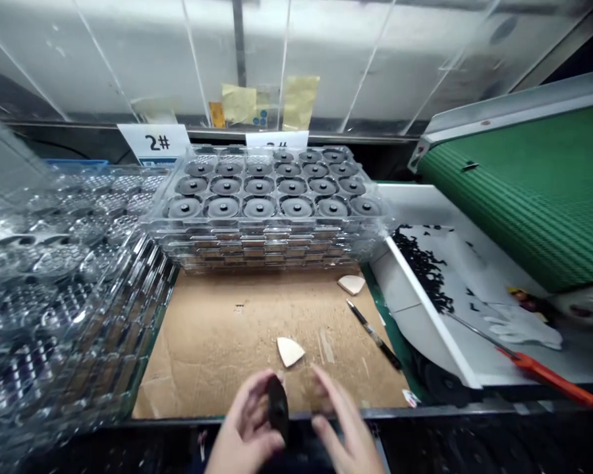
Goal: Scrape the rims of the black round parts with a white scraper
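At the bottom middle, my left hand holds a black round disc on edge between thumb and fingers. Just to its right, my right hand is open, fingers apart and slightly blurred, not touching the disc. Beyond both hands, a pale wedge-shaped piece lies on the brown cardboard. A second pale wedge is near the cardboard's far right corner, with a black pen below it. At the back, a stack of clear trays bears black round parts in rows.
Stacked clear trays fill the left side. To the right, a white bin holds small black pieces, a white glove and a red-handled tool. A green conveyor belt slopes behind it.
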Demonstrator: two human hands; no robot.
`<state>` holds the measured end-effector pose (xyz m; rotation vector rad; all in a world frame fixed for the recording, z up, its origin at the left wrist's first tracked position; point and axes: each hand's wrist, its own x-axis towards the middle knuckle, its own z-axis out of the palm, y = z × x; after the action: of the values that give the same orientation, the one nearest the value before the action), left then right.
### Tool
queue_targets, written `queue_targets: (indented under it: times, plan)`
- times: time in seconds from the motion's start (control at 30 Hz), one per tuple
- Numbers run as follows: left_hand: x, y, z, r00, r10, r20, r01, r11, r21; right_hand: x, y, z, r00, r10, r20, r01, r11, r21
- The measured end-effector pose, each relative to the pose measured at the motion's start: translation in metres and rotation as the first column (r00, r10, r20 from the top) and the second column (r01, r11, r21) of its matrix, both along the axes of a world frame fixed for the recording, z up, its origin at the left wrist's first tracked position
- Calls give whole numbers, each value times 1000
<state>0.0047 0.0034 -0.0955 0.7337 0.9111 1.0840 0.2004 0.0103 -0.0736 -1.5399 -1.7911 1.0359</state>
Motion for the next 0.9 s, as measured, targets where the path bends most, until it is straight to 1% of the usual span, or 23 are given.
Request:
queue_targets:
  times: [0.03, 0.07, 0.1, 0.13, 0.17, 0.23, 0.3, 0.33, 0.37, 0.43, 0.53, 0.6, 0.63, 0.67, 0.7, 0.77, 0.8, 0.83, 0.87, 0.9]
  plan:
    - [-7, 0, 4, 984, 103, 148, -77, 983, -169, -3, 9, -3, 992, -57, 116, 47, 996, 80]
    - [-13, 0, 10, 945, 207, 254, -126, 945, -301, -7, 18, -7, 973, -102, 208, 74, 987, 142]
    - [-19, 0, 17, 903, 290, 317, -156, 909, -386, -11, 27, -12, 958, -123, 260, 80, 982, 170]
    - [-24, 0, 23, 868, 353, 350, -182, 880, -438, -15, 35, -17, 952, -121, 280, 72, 981, 177]
    - [-28, 0, 28, 840, 400, 366, -205, 859, -469, -20, 41, -23, 955, -98, 279, 51, 984, 172]
    - [-36, -1, 36, 803, 456, 384, -237, 836, -495, -32, 49, -32, 965, -43, 259, -2, 985, 170]
    - [-42, -2, 40, 784, 474, 401, -246, 831, -499, -42, 53, -34, 972, 36, 230, -77, 982, 174]
    - [-44, -2, 41, 783, 475, 402, -248, 830, -500, -46, 55, -32, 973, 81, 214, -119, 978, 171]
    - [-46, -2, 42, 784, 476, 398, -251, 830, -498, -50, 58, -27, 972, 123, 199, -157, 974, 166]
    - [-49, -2, 45, 799, 467, 378, -250, 831, -497, -59, 65, -9, 968, 187, 169, -213, 966, 148]
    - [-50, 1, 51, 837, 444, 320, -258, 836, -484, -80, 71, 32, 970, 215, 115, -230, 963, 138]
    - [-52, 2, 55, 862, 431, 268, -272, 838, -473, -99, 66, 60, 969, 242, 57, -248, 953, 176]
    - [-53, 2, 57, 871, 424, 249, -274, 839, -470, -109, 61, 72, 957, 292, -5, -281, 927, 248]
    - [-55, 2, 59, 878, 419, 231, -276, 838, -470, -117, 56, 83, 941, 337, -26, -315, 903, 293]
    - [-57, 1, 60, 883, 418, 215, -281, 836, -471, -124, 51, 91, 916, 399, -38, -372, 880, 294]
    - [-60, 0, 64, 879, 440, 183, -313, 822, -475, -134, 45, 101, 852, 523, -17, -508, 835, 213]
    - [-61, 0, 66, 876, 452, 170, -332, 819, -468, -136, 44, 103, 826, 563, 4, -556, 815, 164]
    - [-61, -1, 68, 876, 454, 166, -341, 824, -453, -138, 44, 104, 823, 567, 31, -565, 812, 149]
    - [-61, -2, 70, 879, 445, 171, -339, 835, -433, -140, 44, 105, 848, 526, 59, -527, 829, 185]
    - [-60, -2, 71, 887, 425, 182, -325, 853, -410, -141, 45, 104, 881, 467, 76, -470, 846, 252]
